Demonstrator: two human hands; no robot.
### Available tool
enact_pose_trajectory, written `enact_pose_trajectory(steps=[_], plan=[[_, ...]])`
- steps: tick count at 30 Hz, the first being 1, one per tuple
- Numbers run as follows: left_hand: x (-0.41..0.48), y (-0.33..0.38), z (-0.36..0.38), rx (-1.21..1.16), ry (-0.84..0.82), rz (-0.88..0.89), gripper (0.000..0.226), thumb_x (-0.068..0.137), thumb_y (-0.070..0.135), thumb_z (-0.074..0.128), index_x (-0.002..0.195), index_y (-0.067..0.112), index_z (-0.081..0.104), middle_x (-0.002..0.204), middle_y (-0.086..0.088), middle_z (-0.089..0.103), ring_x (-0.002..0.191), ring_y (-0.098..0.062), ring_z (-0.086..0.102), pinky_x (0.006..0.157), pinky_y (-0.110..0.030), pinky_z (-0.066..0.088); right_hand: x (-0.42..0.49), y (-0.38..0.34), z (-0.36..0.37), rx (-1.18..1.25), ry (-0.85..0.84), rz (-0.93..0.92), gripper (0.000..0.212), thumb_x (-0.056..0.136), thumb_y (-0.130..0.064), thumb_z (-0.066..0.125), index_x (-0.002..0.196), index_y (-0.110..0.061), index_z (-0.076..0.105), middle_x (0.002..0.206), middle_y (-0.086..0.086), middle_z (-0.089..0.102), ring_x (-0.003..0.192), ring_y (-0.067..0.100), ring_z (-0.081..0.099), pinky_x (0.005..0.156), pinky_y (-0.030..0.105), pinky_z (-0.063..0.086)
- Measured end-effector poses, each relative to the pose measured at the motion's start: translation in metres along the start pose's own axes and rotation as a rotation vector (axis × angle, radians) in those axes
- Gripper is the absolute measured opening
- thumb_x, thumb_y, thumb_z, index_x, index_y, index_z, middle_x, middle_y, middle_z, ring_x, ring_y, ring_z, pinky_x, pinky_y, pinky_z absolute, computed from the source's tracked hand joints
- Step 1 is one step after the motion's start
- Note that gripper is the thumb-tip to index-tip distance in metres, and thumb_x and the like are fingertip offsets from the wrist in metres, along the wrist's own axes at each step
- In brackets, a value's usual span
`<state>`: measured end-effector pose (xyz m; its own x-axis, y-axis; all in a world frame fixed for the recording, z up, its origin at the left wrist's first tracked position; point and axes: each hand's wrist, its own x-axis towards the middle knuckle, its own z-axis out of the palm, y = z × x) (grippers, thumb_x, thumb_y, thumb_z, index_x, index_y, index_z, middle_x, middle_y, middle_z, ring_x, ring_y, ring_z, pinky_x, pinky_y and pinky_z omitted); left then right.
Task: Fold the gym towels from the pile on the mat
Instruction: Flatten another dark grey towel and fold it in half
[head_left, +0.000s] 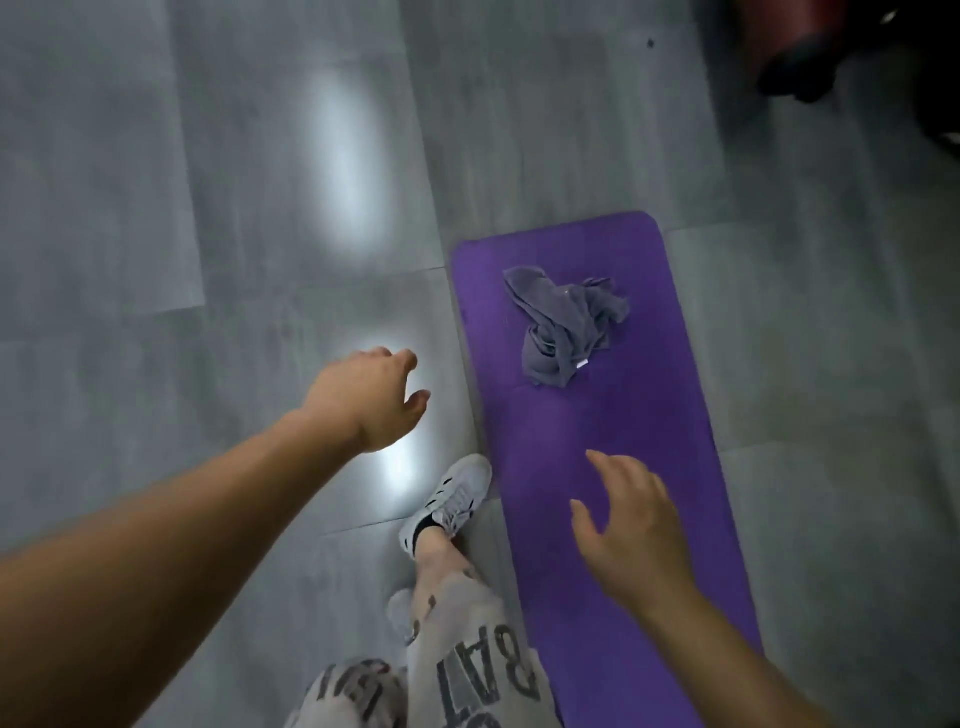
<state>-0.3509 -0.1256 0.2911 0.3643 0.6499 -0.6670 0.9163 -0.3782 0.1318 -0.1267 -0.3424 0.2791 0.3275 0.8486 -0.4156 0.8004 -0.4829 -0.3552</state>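
Grey towels (563, 325), crumpled on the purple mat (623, 441), look soft and light, best pinched at a corner. Left grip (374, 400) and right grip (628, 514) hover wide and empty.

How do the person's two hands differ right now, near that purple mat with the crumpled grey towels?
The left hand is over the grey floor, while the right hand is over the purple mat. The left hand's fingers are loosely curled; the right hand's are spread. The left hand reaches further forward than the right hand. Both are bare, hold nothing and are clear of the towel pile.
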Motion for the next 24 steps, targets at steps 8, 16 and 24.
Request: enact_pose_trajectory(steps=[8, 16, 24], plan=[[0.211, 0.032, 0.032, 0.094, -0.128, 0.158, 0.052, 0.100, 0.047, 0.048, 0.146, 0.023, 0.043, 0.140, -0.004, 0.055, 0.123, -0.027, 0.056, 0.091, -0.038, 0.048, 0.143, 0.055, 0.086, 0.100, -0.012, 0.228, 0.057, 0.084, -0.023, 0.076, 0.137, -0.012, 0.058, 0.124, 0.010, 0.060, 0.110, 0.035, 0.058, 0.090, 0.045, 0.052], [0.434, 0.065, 0.118, 0.160, -0.212, 0.381, 0.079, 0.090, 0.058, 0.064, 0.155, 0.025, 0.032, 0.154, -0.008, 0.038, 0.138, -0.031, 0.042, 0.103, -0.050, 0.048, 0.323, 0.127, 0.216, 0.361, -0.010, 0.384, 0.070, 0.087, -0.033, 0.075, 0.150, -0.021, 0.045, 0.142, 0.006, 0.043, 0.126, 0.028, 0.050, 0.102, 0.042, 0.047], [0.595, 0.137, 0.178, 0.172, -0.111, 0.710, 0.080, 0.095, 0.061, 0.051, 0.159, 0.024, 0.021, 0.163, -0.003, 0.025, 0.148, -0.032, 0.026, 0.116, -0.052, 0.031, 0.426, 0.163, 0.317, 0.359, 0.026, 0.563, 0.113, 0.071, -0.056, 0.084, 0.158, -0.037, 0.014, 0.165, 0.007, -0.001, 0.150, 0.040, 0.013, 0.115, 0.057, 0.034]])
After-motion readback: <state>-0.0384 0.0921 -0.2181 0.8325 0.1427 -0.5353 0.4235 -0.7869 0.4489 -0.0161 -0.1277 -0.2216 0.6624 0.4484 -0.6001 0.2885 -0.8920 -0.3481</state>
